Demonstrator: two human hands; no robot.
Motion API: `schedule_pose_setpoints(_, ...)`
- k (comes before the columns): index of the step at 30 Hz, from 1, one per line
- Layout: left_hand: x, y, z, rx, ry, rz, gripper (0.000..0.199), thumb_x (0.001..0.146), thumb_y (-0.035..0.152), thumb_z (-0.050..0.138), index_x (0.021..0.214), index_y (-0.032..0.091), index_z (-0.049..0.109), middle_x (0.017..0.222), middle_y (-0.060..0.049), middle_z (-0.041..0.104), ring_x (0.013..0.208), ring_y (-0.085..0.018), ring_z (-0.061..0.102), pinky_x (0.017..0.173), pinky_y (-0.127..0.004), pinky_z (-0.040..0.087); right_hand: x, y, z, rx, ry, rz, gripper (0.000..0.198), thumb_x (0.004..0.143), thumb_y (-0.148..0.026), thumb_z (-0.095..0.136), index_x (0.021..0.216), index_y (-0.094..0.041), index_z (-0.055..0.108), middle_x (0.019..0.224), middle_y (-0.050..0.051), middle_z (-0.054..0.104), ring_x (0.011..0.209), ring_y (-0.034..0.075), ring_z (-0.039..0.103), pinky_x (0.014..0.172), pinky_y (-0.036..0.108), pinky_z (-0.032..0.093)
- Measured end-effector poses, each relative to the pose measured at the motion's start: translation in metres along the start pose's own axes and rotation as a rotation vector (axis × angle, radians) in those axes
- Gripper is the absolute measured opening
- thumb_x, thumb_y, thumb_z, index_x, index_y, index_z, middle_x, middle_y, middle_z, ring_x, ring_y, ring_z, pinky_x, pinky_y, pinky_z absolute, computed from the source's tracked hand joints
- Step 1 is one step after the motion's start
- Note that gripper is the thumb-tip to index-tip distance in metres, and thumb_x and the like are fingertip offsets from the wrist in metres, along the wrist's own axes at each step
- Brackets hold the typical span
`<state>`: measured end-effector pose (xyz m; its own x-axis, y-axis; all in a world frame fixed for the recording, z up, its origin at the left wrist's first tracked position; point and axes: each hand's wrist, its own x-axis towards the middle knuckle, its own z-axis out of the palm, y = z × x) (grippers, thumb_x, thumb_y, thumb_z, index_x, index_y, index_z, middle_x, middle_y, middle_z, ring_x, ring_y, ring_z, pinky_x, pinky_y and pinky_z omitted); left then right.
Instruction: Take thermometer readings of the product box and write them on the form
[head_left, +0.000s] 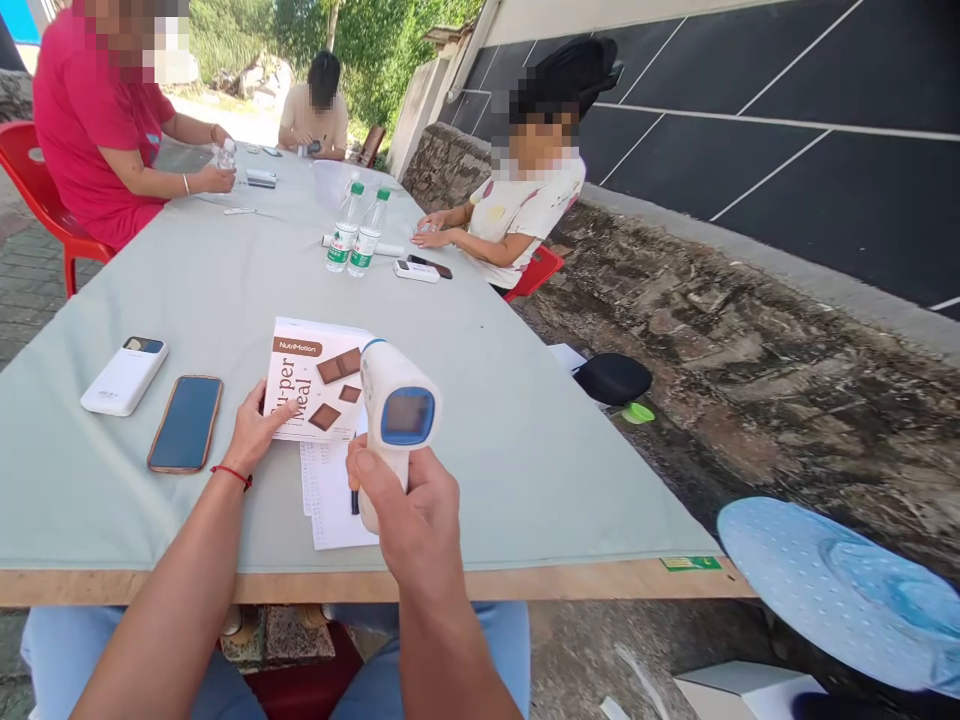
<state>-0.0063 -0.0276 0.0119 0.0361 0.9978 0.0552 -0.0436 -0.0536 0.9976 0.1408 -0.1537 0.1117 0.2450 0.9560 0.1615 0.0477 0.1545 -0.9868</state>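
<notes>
Right hand [412, 500], nearest the camera, is closed around the handle of a white infrared thermometer [397, 400], its blue-framed screen facing the wearer. Left hand [259, 425] grips a NutriMotion box [315, 385] at its left edge, thumb across the printed face; whether thermometer and box touch cannot be told. Paper sheets [334, 520] lie at the box's 6 o'clock on the counter [525, 420]. From the left hand, a phone [185, 425] lies at 9 o'clock, a white device [125, 376] beyond it towards 10. Two green-capped bottles [341, 240] stand at the box's 12 o'clock.
</notes>
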Motion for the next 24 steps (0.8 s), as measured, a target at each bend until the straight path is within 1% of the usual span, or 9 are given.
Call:
schedule_pose_setpoints(4,0.001,-0.001,-0.003,-0.054,-0.004,0.003,0.062,0.063,0.046,0.081,0.116,0.019,0.064,0.111,-0.008,0.070,0.103,-0.028,0.063,0.087,-0.036,0.052,0.012,0.018,-0.024,-0.166,0.069,-0.042,0.035,0.079,-0.049,0.060,0.101,-0.021,0.065,0.075,0.003,0.062,0.066,0.018,0.052,0.058,0.030,0.042)
schedule_pose_setpoints(7,0.004,-0.005,-0.006,-0.100,0.043,0.017,0.068,0.062,0.046,0.081,0.121,0.017,0.062,0.112,-0.010,0.068,0.106,-0.028,0.062,0.089,-0.037,0.051,0.037,0.053,-0.058,-0.479,0.151,-0.013,0.046,0.074,-0.049,0.061,0.111,-0.021,0.062,0.092,0.007,0.067,0.078,0.023,0.057,0.065,0.033,0.043)
schedule_pose_setpoints(8,0.005,-0.006,-0.006,-0.100,0.073,0.024,0.069,0.063,0.046,0.081,0.122,0.017,0.061,0.113,-0.010,0.068,0.106,-0.027,0.062,0.090,-0.036,0.051,0.045,0.066,-0.071,-0.610,0.143,0.022,0.045,0.073,-0.047,0.061,0.111,-0.022,0.062,0.095,0.007,0.068,0.080,0.024,0.058,0.066,0.034,0.043)
schedule_pose_setpoints(10,0.008,-0.008,-0.007,-0.079,0.128,0.043,0.068,0.064,0.047,0.080,0.123,0.018,0.061,0.113,-0.010,0.067,0.107,-0.026,0.061,0.091,-0.036,0.050,0.059,0.092,-0.093,-0.852,0.059,0.113,0.040,0.077,-0.042,0.057,0.112,-0.024,0.062,0.095,0.006,0.068,0.080,0.024,0.059,0.065,0.033,0.041)
schedule_pose_setpoints(13,0.012,-0.010,-0.006,-0.092,0.130,0.089,0.065,0.068,0.050,0.077,0.123,0.019,0.060,0.115,-0.010,0.066,0.107,-0.025,0.062,0.091,-0.036,0.051,0.067,0.124,-0.113,-1.045,-0.048,0.192,0.038,0.080,-0.038,0.053,0.115,-0.025,0.060,0.095,0.005,0.069,0.080,0.023,0.060,0.065,0.032,0.040)
schedule_pose_setpoints(17,0.015,-0.011,-0.006,-0.264,0.062,0.074,0.059,0.071,0.057,0.073,0.113,0.019,0.061,0.114,-0.011,0.067,0.103,-0.025,0.064,0.085,-0.036,0.052,0.065,0.146,-0.119,-1.164,-0.110,0.107,0.042,0.086,-0.036,0.051,0.125,-0.023,0.054,0.105,0.008,0.067,0.093,0.024,0.060,0.071,0.033,0.042)
schedule_pose_setpoints(20,0.018,-0.008,-0.006,-0.331,0.125,0.064,0.058,0.070,0.060,0.072,0.110,0.020,0.060,0.117,-0.011,0.066,0.104,-0.025,0.064,0.084,-0.035,0.053,0.066,0.148,-0.116,-1.248,-0.048,0.000,0.041,0.084,-0.034,0.056,0.122,-0.020,0.057,0.113,0.014,0.063,0.103,0.028,0.057,0.079,0.037,0.042)
schedule_pose_setpoints(22,0.024,-0.004,-0.006,-0.291,0.170,0.113,0.058,0.070,0.059,0.072,0.111,0.020,0.059,0.119,-0.011,0.065,0.105,-0.024,0.063,0.086,-0.034,0.052,0.067,0.144,-0.109,-1.211,0.044,-0.106,0.035,0.084,-0.034,0.055,0.116,-0.019,0.060,0.118,0.016,0.060,0.107,0.029,0.056,0.082,0.039,0.041)
schedule_pose_setpoints(24,0.032,-0.002,-0.005,-0.173,0.203,0.168,0.057,0.071,0.056,0.072,0.113,0.021,0.058,0.119,-0.010,0.065,0.108,-0.024,0.062,0.089,-0.033,0.050,0.069,0.138,-0.093,-1.092,0.039,-0.160,0.029,0.089,-0.036,0.050,0.110,-0.020,0.061,0.110,0.013,0.064,0.099,0.026,0.059,0.079,0.036,0.042)
